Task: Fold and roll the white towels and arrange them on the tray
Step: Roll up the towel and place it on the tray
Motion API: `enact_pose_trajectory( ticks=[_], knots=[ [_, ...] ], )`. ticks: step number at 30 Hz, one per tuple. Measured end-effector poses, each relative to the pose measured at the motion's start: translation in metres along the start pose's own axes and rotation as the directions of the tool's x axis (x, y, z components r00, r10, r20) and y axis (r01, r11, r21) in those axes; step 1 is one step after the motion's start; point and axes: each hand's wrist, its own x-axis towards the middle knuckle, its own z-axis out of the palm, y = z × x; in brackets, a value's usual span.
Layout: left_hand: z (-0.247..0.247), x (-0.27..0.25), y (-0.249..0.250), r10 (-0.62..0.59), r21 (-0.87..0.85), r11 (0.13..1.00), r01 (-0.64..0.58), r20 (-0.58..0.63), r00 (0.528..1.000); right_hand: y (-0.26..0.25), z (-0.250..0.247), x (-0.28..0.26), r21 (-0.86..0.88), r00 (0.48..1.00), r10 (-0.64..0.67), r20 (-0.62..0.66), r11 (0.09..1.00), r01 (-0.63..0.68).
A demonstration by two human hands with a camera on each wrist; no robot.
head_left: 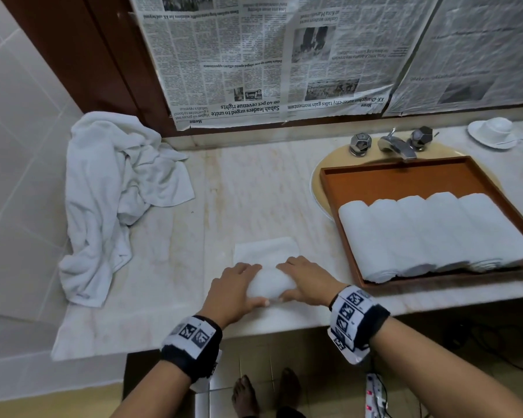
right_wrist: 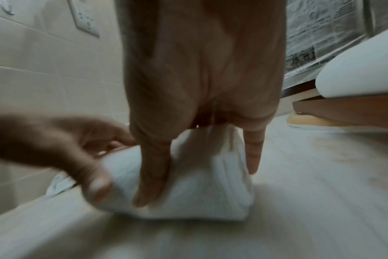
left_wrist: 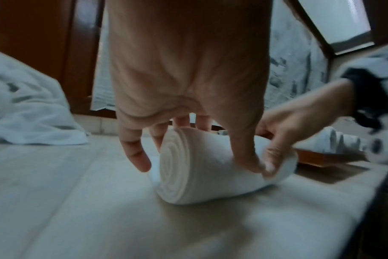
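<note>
Half-rolled towel (head_left: 271, 285) is seen at lower centre of the head view, on the counter (head_left: 254, 188), near its front edge. Long axis runs left-right in the frame; the unrolled flat tail (head_left: 266, 250) extends upward in the frame, away from the body, so the roll direction is judged to be upward in the picture.

Left hand (head_left: 236, 286) is clamped on the roll's left end, right hand (head_left: 307, 283) on its right end. Both sets of fingers are curled over the top of the roll, thumbs tucked on the near side (thumb tips nearly meet at the roll's middle). In the left wrist view the spiral end face (left_wrist: 177, 166) is shown clearly, layers even and tight; the left fingers (left_wrist: 135, 154) are draped past that end. In the right wrist view the right fingers (right_wrist: 153, 175) are pressed down the near face of the roll (right_wrist: 199, 189); that end looks looser, somewhat creased (motion blur, so not certain).

Tray (head_left: 405, 179) is placed at the right of the frame, partly over the sink, with five rolled towels (head_left: 435, 233) side by side along its near part, their long axes running up-down in the picture. So a quarter turn is judged necessary before placing. Right hand is nearer the tray. Free tray floor is left only in the upper part.

Unfolded towel pile (head_left: 112, 188) is left at the left of the frame, well apart.
</note>
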Motion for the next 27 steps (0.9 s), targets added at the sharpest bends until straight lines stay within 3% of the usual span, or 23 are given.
enact_pose_trajectory(
  ticks=[2,6,8,10,12,14,16,19,21,24,27],
  knots=[
    [0.008,-0.004,0.002,0.022,0.017,1.0,-0.021,-0.046,0.999,0.001,-0.011,0.005,0.106,0.996,-0.013,0.085,0.994,0.004],
    [-0.001,0.001,-0.007,0.007,-0.305,0.952,-0.005,0.004,1.0,0.0,-0.009,-0.001,0.198,0.998,0.011,0.06,0.98,-0.023],
    [-0.009,0.009,-0.011,0.015,-0.336,0.942,0.014,0.083,0.996,-0.004,0.005,-0.011,0.05,0.991,0.031,-0.134,0.998,-0.025],
    [-0.016,0.019,-0.012,0.019,-0.328,0.944,0.033,0.154,0.988,-0.008,0.021,-0.019,-0.136,0.935,-0.069,-0.348,0.99,0.022],
    [-0.02,0.026,-0.014,0.007,-0.338,0.939,0.069,0.217,0.976,-0.011,0.031,-0.019,-0.206,0.89,-0.14,-0.434,0.977,0.053],
    [-0.02,0.03,-0.018,-0.005,-0.358,0.929,0.092,0.237,0.972,-0.008,0.03,-0.012,-0.199,0.889,-0.175,-0.424,0.975,0.096],
    [-0.016,0.028,-0.021,-0.008,-0.326,0.943,0.068,0.182,0.983,-0.002,0.021,-0.004,-0.063,0.918,-0.132,-0.374,0.991,0.116],
    [-0.006,0.016,-0.02,-0.031,-0.04,0.999,0.031,0.004,1.0,0.004,-0.003,0.003,0.257,0.973,-0.018,-0.229,0.963,0.078],
    [-0.001,0.009,-0.02,0.005,0.013,1.0,-0.004,-0.085,0.996,0.005,-0.015,0.003,0.349,0.99,-0.004,-0.14,0.936,0.053],
    [-0.001,0.009,-0.028,0.016,-0.154,0.988,-0.02,-0.027,0.999,0.002,-0.017,-0.002,0.339,0.998,-0.021,-0.063,0.94,0.042],
    [-0.014,0.017,-0.031,0.024,-0.263,0.965,-0.008,0.056,0.998,-0.004,0.0,-0.009,0.012,0.983,-0.02,-0.182,1.0,0.023]
  ],
)
